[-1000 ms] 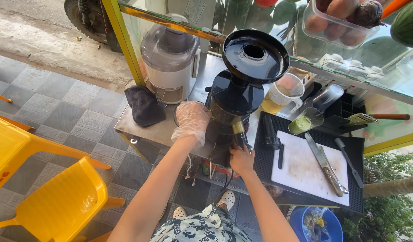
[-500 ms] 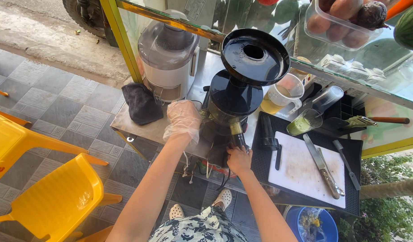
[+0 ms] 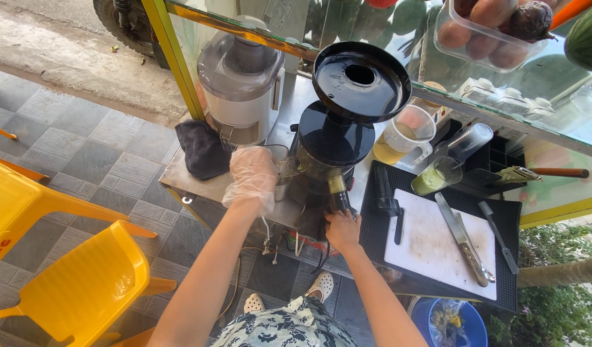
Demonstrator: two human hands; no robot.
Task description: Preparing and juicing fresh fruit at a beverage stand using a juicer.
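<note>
Right now the black juicer (image 3: 334,148) stands at the front edge of the steel counter (image 3: 199,183), its wide funnel lid tipped toward the camera. The right hand (image 3: 342,229), bare, is curled around the small cup or outlet (image 3: 336,186) at the juicer's base; how firmly the fingers close on it cannot be told. The left hand (image 3: 252,177), in a clear plastic glove, is loosely cupped beside the juicer's left flank, touching a clear container (image 3: 284,170) there. Compared with a second ago, the right hand has slid slightly lower along the front of the machine, while the gloved hand has kept its place, so the work is concentrated at the juicer's outlet. To the left stands a second, grey juicer (image 3: 239,87) with a dark cloth (image 3: 203,149) beside it. To the right, a black mat carries a white cutting board (image 3: 431,247) with a knife (image 3: 462,239), and behind it a jug of yellow juice (image 3: 404,136) and a cup of green juice (image 3: 436,176). Yellow plastic chairs (image 3: 71,283) sit on the tiled floor at the left.
</note>
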